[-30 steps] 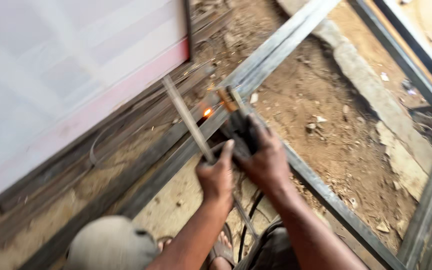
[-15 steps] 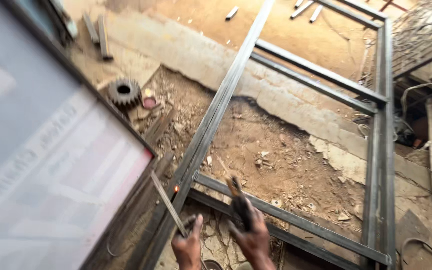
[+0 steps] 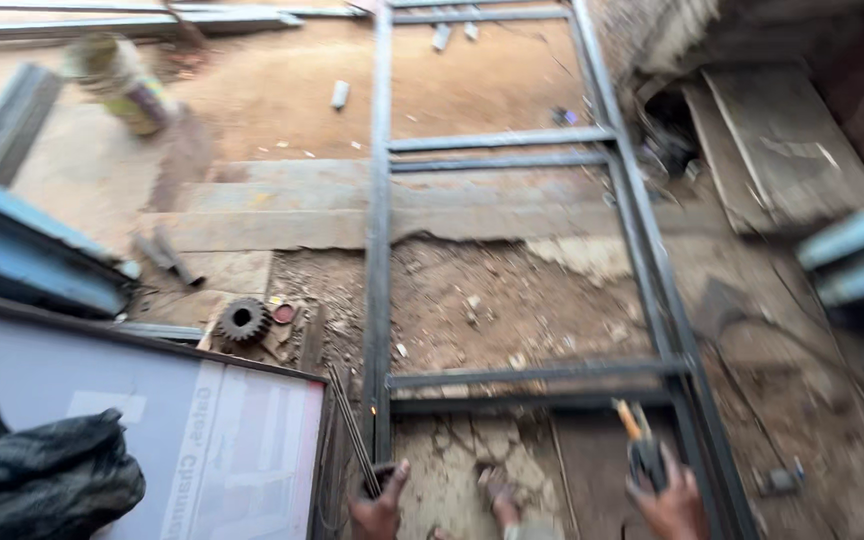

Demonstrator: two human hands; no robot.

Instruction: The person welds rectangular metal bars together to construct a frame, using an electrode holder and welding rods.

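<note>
— What are the two hands holding?
— The left hand [image 3: 380, 505] is closed around one thin metal rod [image 3: 352, 425], which slants up from the bottom edge beside the left rail of the steel frame [image 3: 380, 250]. The right hand [image 3: 670, 500] grips one dark holder [image 3: 645, 455] with an orange-tipped stick [image 3: 627, 418] pointing up, near the frame's right rail.
— And the frame?
— One long frame lies flat on the dirt floor [image 3: 512, 300]: two long rails and, as far as I can count, four crossbars in two close pairs, one pair near the hands and one farther up.
— What lies around it?
— One toothed gear [image 3: 244, 320] sits left of the frame, just above a white board with a dark edge [image 3: 222, 440]. One black bag [image 3: 32, 475] lies on that board at the lower left. A blurred can [image 3: 117, 80] stands at the upper left. Grey slabs [image 3: 782, 140] lie at the upper right.
</note>
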